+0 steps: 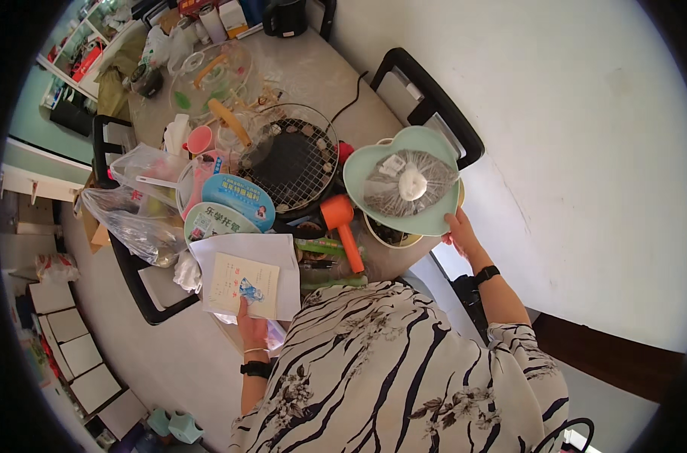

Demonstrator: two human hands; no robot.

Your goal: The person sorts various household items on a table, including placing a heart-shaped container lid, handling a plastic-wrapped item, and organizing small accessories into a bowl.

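R hand [460, 230] is gripping the rim of a mint heart-shaped plate [358, 170] w/ mesh bag [408, 185], keeping it level above a bowl [389, 234] at the table's near edge. L hand [251, 328] is pinching papers [247, 283] by their near edge.

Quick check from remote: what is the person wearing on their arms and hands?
Both hands are bare, no gloves. The left hand has a thin light bangle at the wrist and, just below it, a black band. The right hand has a black wristband or watch. Loose short sleeves, white with black brush-stroke stripes and grey flowers, leave both forearms uncovered.
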